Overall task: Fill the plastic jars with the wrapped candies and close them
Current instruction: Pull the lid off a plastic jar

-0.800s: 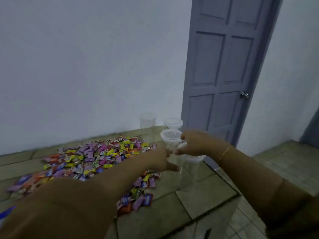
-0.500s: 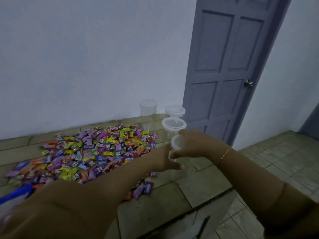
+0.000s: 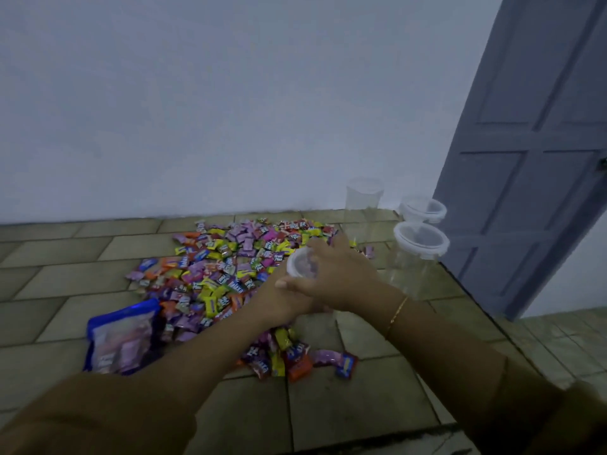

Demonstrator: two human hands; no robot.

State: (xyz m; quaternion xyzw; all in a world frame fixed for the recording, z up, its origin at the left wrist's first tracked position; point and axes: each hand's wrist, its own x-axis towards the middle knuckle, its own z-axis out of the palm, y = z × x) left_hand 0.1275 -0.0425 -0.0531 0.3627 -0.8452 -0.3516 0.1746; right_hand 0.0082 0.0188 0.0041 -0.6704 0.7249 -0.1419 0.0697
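Left hand (image 3: 279, 302) mostly hidden under right hand (image 3: 338, 277).

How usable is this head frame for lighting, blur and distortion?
Head view: dim, bluish light; right hand and left hand motion-blurred around the clear plastic jar; colourful wrapped candies soft but countable; grey panelled door leans from wide-angle distortion.

Four clear jars (image 3: 421, 247), one candy heap (image 3: 226, 270), one blue bag (image 3: 120, 336).

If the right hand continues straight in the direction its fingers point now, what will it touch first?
Probably the candy pile: the right hand, holding a clear jar, points up-left across it. Depth is unclear.
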